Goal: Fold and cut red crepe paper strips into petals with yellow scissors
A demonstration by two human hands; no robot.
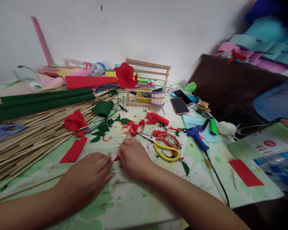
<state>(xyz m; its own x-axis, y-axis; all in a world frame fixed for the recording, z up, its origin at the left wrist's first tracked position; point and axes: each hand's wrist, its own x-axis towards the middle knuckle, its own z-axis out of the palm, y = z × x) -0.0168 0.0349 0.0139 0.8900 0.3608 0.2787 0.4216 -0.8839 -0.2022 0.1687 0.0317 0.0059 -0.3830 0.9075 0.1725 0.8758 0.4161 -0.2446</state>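
My right hand (pixel 134 158) rests on the table with its fingers curled over a small piece of red crepe paper (pixel 116 158); only the paper's tip shows. To the left of that tip lies my left hand (pixel 91 171), fingers stretched out and thumb apart, holding nothing that I can see. Scissors (pixel 166 147) with one red and one yellow handle lie just beyond my right hand, blades pointing left. Red paper scraps (pixel 156 118) are scattered behind them. A folded red strip (pixel 74 150) and a red paper flower (pixel 75 120) sit beyond my left hand.
Many thin wooden sticks (pixel 38 137) cover the left side, with green paper rolls (pixel 45 101) on top. A small stick rack (pixel 146 71) stands at the back. To the right are a blue glue gun (pixel 198 138) with its cord, phones (pixel 179 105) and a red sheet (pixel 246 172).
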